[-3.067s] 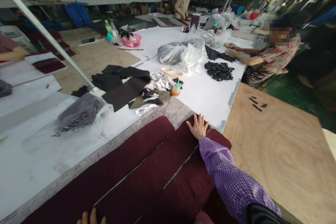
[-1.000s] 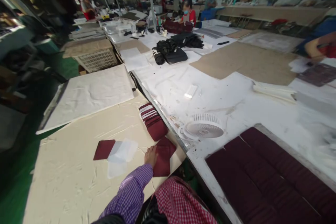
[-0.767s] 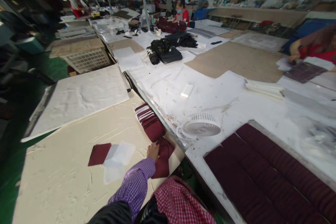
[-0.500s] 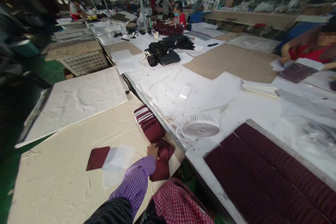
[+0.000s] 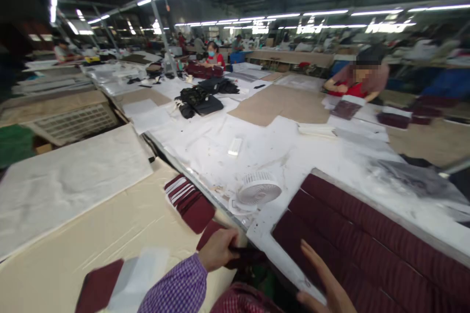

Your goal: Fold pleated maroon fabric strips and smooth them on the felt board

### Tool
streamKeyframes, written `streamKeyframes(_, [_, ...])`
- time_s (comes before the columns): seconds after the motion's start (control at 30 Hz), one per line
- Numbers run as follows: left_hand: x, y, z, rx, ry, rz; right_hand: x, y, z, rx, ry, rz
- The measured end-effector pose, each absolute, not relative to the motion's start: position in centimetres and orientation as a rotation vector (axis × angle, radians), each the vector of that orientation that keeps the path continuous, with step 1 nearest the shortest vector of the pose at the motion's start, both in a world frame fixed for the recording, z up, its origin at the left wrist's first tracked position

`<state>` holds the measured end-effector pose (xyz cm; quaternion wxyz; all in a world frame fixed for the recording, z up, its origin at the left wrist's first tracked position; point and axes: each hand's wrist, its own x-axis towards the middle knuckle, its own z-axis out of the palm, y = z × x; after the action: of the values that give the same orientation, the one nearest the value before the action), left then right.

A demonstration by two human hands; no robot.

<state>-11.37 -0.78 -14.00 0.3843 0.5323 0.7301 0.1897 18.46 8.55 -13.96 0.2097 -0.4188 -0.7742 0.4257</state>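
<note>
My left hand (image 5: 219, 248), in a purple checked sleeve, is closed on a maroon fabric piece (image 5: 250, 257) that appears dark and nearly edge-on above the table gap. Behind that hand, part of another maroon piece (image 5: 209, 234) shows on the cream table. A fanned stack of maroon pieces (image 5: 198, 212) with white sheets between some of them lies just beyond. My right hand (image 5: 325, 281) has its fingers apart and holds nothing. It hovers over the near edge of long rows of maroon pieces (image 5: 360, 234) packed on a board.
A white fan (image 5: 259, 188) stands by the table edge, with a white block (image 5: 235, 146) farther back. Translucent sheets (image 5: 137, 274) and a maroon piece (image 5: 101, 283) lie at lower left. Dark cloth (image 5: 205, 95) and a co-worker (image 5: 362, 76) are across the table.
My left hand has lifted from the maroon pieces and moved right with one in its grip. My right hand has come into view. The camera view has turned right.
</note>
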Motion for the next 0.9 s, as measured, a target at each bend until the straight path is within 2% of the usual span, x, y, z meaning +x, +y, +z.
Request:
streamKeyframes(0.07, [-9.4,2.0,-10.2,1.474,1.686,0.579,15.8,9.1,-11.4,-0.992,-2.19,1.236])
streamKeyframes(0.2, [-6.1,6.1,-3.8,1.583,1.52,0.799,13.7,10.8,-5.7,-1.032,-1.899,1.435])
streamKeyframes(0.33, [-3.7,7.5,-0.3,1.001,1.113,1.333,15.4,11.5,-2.0,-0.937,-1.216,1.66])
streamKeyframes(0.4, [-2.3,7.4,0.3,0.756,0.823,1.299,16.4,11.3,-1.0,-0.871,-1.072,1.68])
streamKeyframes(0.5, [0.2,7.4,0.3,0.577,0.684,1.139,17.5,10.5,-0.3,-0.862,-1.047,1.63])
streamKeyframes(0.6, [2.7,7.6,0.3,0.505,0.762,1.065,18.4,9.5,0.0,-0.975,-1.262,1.239])
streamKeyframes(0.7, [4.6,7.6,0.2,0.797,0.891,1.123,19.7,8.6,-0.1,-1.023,-1.377,0.843])
streamKeyframes(0.83, [5.8,7.1,-0.8,1.614,0.834,1.311,21.1,7.6,-0.1,-1.054,-1.143,1.202])
streamKeyframes(0.9, [6.0,7.2,-1.3,1.595,0.855,1.373,21.5,7.1,0.2,-1.049,-1.182,1.203])
